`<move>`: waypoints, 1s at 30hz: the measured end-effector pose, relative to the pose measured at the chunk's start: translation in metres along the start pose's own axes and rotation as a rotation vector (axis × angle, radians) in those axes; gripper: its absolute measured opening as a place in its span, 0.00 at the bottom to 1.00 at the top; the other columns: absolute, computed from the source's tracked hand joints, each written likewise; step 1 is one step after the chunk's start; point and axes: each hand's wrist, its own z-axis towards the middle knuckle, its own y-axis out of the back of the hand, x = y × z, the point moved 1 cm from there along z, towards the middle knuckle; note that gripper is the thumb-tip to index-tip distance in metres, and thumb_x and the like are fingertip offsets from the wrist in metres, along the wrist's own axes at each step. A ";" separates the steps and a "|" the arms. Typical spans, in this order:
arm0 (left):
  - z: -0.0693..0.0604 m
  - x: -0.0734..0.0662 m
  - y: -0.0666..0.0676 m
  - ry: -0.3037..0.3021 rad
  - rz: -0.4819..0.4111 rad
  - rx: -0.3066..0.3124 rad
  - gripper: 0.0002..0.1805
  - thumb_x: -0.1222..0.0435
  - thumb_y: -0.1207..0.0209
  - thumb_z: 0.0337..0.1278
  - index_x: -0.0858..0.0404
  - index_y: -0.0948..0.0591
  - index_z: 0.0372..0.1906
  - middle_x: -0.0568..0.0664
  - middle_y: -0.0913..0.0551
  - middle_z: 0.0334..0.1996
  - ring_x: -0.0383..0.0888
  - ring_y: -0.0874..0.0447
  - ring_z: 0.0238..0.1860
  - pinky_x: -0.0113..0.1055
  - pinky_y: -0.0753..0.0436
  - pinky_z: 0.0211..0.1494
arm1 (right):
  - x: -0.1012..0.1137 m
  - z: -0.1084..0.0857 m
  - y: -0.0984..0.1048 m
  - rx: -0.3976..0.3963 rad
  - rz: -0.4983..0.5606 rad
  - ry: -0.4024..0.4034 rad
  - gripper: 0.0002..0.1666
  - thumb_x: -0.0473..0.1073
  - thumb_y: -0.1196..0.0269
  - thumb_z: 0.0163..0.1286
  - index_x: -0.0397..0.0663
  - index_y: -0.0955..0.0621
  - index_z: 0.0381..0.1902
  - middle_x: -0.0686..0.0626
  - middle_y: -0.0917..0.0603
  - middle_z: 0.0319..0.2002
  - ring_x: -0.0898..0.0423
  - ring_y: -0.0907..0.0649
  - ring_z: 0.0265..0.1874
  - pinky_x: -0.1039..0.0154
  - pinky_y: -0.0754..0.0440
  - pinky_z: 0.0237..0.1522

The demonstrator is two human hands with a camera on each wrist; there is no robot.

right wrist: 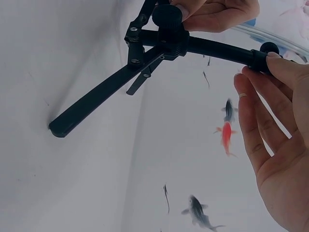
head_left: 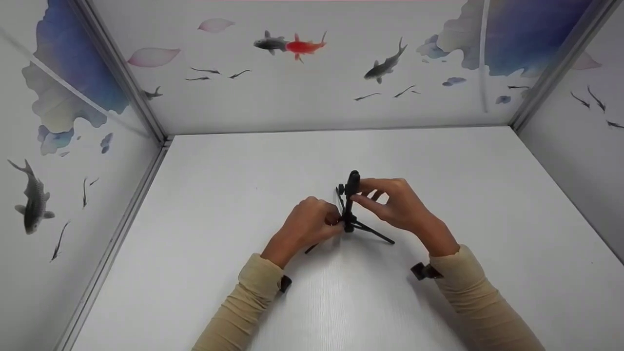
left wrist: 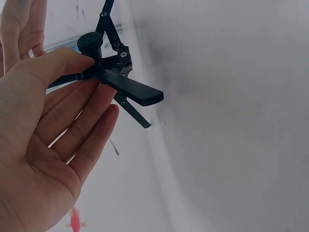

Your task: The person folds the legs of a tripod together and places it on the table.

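Together, left fingers (left wrist: 99, 137) and right fingers (right wrist: 248, 123) grip a black tripod (head_left: 349, 205).

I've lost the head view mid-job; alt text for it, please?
The person's left hand pinches a black tripod at its hub while the right hand pinches it higher up; it stands upright, legs spread. A white table spreads below; fish decorate the back wall.

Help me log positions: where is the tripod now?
In the head view, the tripod is just right of centre, held between the left hand and the right hand.
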 end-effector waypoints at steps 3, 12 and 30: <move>0.000 0.000 0.000 -0.008 0.003 -0.007 0.07 0.59 0.27 0.60 0.55 0.08 0.29 0.37 0.13 0.18 0.29 0.28 0.23 0.26 0.31 0.29 | 0.000 0.000 0.000 -0.003 0.006 0.001 0.16 0.39 0.27 0.74 0.57 0.10 0.57 0.59 0.06 0.48 0.62 0.08 0.39 0.66 0.10 0.37; 0.001 0.000 0.002 -0.028 -0.021 -0.033 0.10 0.57 0.26 0.63 0.57 0.08 0.29 0.40 0.10 0.21 0.28 0.25 0.24 0.26 0.29 0.30 | 0.000 0.000 -0.002 0.005 0.000 -0.005 0.17 0.39 0.27 0.74 0.57 0.10 0.59 0.58 0.06 0.49 0.61 0.08 0.39 0.66 0.10 0.37; 0.001 -0.001 0.005 -0.039 -0.038 -0.066 0.07 0.60 0.28 0.63 0.57 0.07 0.31 0.41 0.08 0.24 0.30 0.18 0.26 0.27 0.24 0.32 | -0.001 0.000 -0.002 0.011 0.002 -0.019 0.18 0.41 0.28 0.76 0.58 0.11 0.61 0.59 0.06 0.49 0.62 0.08 0.39 0.65 0.10 0.37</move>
